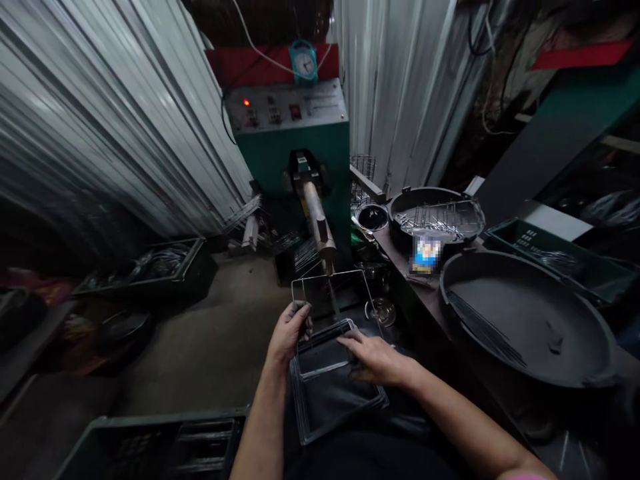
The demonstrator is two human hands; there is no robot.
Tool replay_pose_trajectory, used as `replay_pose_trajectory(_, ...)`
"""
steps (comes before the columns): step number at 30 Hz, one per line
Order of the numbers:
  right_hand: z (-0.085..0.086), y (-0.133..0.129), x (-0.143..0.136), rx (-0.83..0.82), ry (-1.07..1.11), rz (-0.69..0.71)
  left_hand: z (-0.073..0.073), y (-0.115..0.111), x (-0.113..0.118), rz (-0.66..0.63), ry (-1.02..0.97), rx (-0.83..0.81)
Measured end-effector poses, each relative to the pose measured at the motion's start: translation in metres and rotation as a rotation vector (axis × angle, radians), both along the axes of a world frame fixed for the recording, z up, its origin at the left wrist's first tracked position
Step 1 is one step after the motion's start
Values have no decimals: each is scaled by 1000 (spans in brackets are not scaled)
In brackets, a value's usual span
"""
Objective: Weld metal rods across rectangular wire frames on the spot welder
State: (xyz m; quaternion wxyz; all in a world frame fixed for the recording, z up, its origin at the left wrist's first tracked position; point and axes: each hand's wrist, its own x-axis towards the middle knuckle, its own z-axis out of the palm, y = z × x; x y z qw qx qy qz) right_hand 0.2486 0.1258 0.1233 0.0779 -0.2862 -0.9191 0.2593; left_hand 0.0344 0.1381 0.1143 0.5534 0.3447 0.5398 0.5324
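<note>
A thin rectangular wire frame is held out in front of me, its far side at the tip of the machine's electrode arm. My left hand is closed in a pinch on the frame's left side. On the near right, my right hand has its thumb and fingers closed around the wire, partly hiding it. Beneath both hands, a stack of similar wire frames rests on my dark-clothed lap. The green spot welder stands straight ahead with a red light lit on its panel.
To the right, a bench carries a large black round tray with thin rods and another round tray heaped with wire pieces. Green crates stand at the left, front left and far right. A small clock hangs on the machine.
</note>
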Motion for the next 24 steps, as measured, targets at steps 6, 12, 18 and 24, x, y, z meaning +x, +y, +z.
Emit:
replay_pose_trajectory(6, 5, -3, -3, 4, -46, -56, 0, -4, 2, -1, -43, -15)
replay_pose_trajectory(12, 9, -7, -5, 53, -115, -80, -3, -3, 4, 12, -54, -9)
replay_pose_trajectory(18, 12, -4, -6, 114, -154, -82, -7, -2, 6, 13, -66, -19)
replay_pose_trajectory(24, 13, -1, -6, 152, -168, -100, -9, 1, 9, 31, -113, -22)
